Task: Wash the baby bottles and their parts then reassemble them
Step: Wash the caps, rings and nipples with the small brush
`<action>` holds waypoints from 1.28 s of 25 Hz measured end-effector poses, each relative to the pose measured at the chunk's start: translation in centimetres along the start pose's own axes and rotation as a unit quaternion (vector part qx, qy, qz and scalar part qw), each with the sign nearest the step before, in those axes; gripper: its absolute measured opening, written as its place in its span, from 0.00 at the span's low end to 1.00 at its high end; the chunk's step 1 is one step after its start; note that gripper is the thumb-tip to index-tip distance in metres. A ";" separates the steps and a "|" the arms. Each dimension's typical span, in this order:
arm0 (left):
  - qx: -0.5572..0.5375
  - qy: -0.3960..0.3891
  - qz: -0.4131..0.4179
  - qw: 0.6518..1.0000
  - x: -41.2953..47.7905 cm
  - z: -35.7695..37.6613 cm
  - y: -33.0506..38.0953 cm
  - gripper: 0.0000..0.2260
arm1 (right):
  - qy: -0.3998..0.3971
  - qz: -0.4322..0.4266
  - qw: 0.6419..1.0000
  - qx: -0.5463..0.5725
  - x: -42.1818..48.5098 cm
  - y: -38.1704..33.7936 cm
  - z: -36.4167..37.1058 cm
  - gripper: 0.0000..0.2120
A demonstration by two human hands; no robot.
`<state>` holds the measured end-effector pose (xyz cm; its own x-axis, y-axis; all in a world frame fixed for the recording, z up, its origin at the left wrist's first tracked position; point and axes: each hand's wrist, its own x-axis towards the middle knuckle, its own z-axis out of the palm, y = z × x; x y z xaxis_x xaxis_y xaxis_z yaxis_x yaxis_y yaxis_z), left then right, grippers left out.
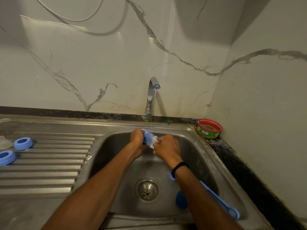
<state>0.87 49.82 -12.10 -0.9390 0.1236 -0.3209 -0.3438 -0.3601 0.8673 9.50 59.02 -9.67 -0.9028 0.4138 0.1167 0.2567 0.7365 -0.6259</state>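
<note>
Over the steel sink [197, 146], under a thin stream from the tap [152, 97], my left hand [137, 138] grips a small blue brush [149, 137] by its handle. My right hand [167, 145] pinches its white bristle tip. Whatever else sits in my right palm is hidden. Two blue bottle collars [23, 143] [6, 157] rest on the ribbed drainboard [49, 163] at the far left. A clear nipple [5, 142] lies beside them.
A long blue bottle brush [221, 203] lies in the basin at the right, partly under my right forearm. The drain strainer [147, 190] sits mid-basin. A red and green soap tub [209, 128] stands at the back right corner. Marble wall close behind.
</note>
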 end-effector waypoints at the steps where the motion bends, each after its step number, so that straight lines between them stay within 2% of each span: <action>1: -0.002 -0.015 0.000 1.000 -0.4 0.1 0.0 0.11 | 0.006 0.002 1.000 -0.007 0.0 -0.1 -0.1 0.07; 4: 0.000 -0.044 -0.011 0.999 -0.5 0.5 -0.3 0.14 | 0.024 0.005 1.000 -0.005 0.2 0.3 -0.4 0.06; 7: 0.053 0.007 0.011 0.999 -0.2 0.0 -0.1 0.17 | 0.027 -0.005 1.000 -0.004 0.2 0.2 -0.4 0.07; 10: -0.004 0.046 -0.006 0.999 1.0 -0.7 0.4 0.13 | 0.009 -0.010 1.000 0.006 0.1 0.2 0.0 0.09; 14: 0.014 -0.005 -0.001 1.000 0.1 0.4 -0.1 0.12 | 0.015 -0.002 1.000 0.015 0.2 0.2 0.0 0.09; 17: 0.066 0.000 0.042 0.997 -0.1 0.5 -0.1 0.14 | 0.009 0.000 1.000 0.011 0.0 0.0 -0.2 0.10; 20: 0.062 0.034 0.036 0.997 0.7 0.3 -0.3 0.12 | -0.003 0.000 1.000 0.016 0.0 0.0 -0.2 0.11; 23: 0.047 0.010 0.033 0.998 -0.1 1.1 -0.5 0.13 | 0.017 0.012 1.000 0.011 0.0 0.0 -0.7 0.08; 25: 0.031 0.046 0.029 0.998 0.1 1.2 -0.7 0.14 | 0.000 0.012 1.000 0.018 -0.1 0.2 -1.0 0.07; 28: 0.020 0.026 0.014 0.999 -0.4 1.4 -0.5 0.15 | 0.000 0.018 1.000 0.022 -0.1 0.2 -1.2 0.07; 30: 0.030 0.040 0.012 0.999 -0.4 1.5 -0.3 0.14 | -0.014 0.017 0.999 0.031 -0.2 0.2 -1.1 0.07; 32: 0.042 0.021 0.000 0.999 -0.7 1.3 -0.4 0.12 | -0.008 0.017 1.000 0.022 -0.4 -0.2 -0.9 0.09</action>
<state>1.61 51.06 -11.73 -0.9384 0.0843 -0.3352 -0.3452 -0.2803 0.8957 10.10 59.18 -8.94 -0.8994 0.4295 0.0820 0.2727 0.6974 -0.6628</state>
